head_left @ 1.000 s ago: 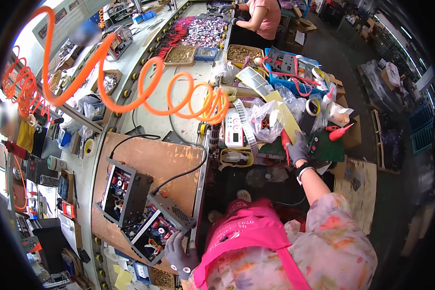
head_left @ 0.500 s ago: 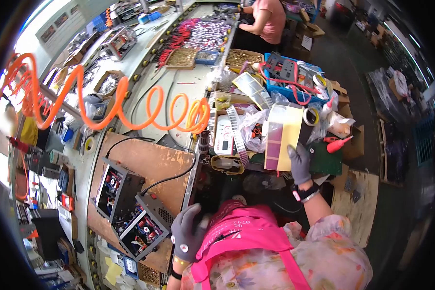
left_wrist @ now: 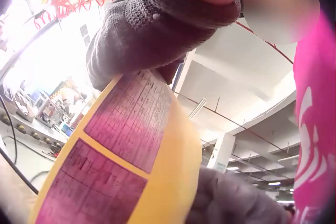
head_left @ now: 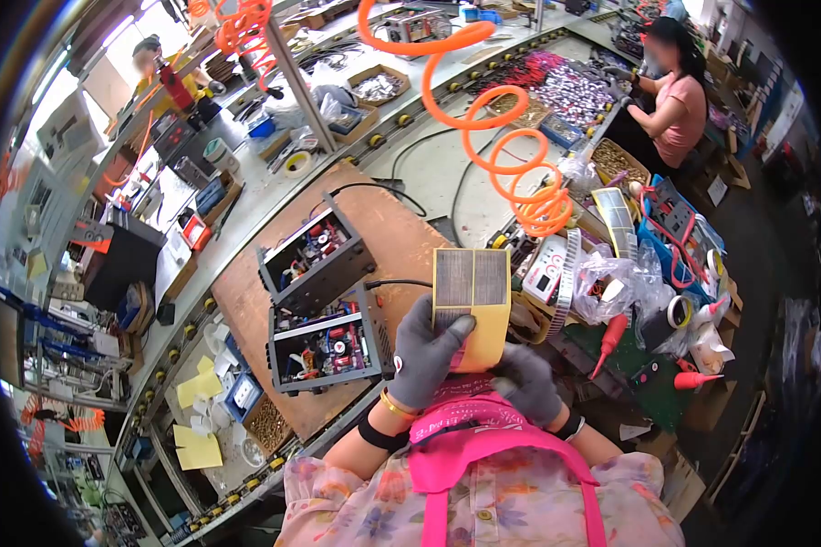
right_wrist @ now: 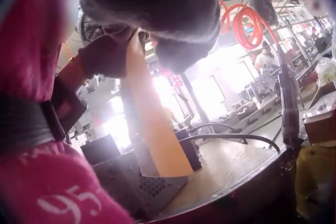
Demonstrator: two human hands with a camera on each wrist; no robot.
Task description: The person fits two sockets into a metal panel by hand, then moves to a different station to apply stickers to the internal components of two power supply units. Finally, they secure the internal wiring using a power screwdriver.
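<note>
Crowded workshop desk (head_left: pixel 433 173) ahead, with the label sheet (head_left: pixel 480 339) raised between me and it.
Both my gloved hands grip the yellow sheet close to my chest. My left hand (head_left: pixel 426 351) pinches its lower left side, thumb across the face, and my right hand (head_left: pixel 526 383) curls under the lower right corner. The sheet's long axis runs up and away from my hands, with two dark labels (head_left: pixel 470 278) at the far end. The left hand sits higher, nearer them.
</note>
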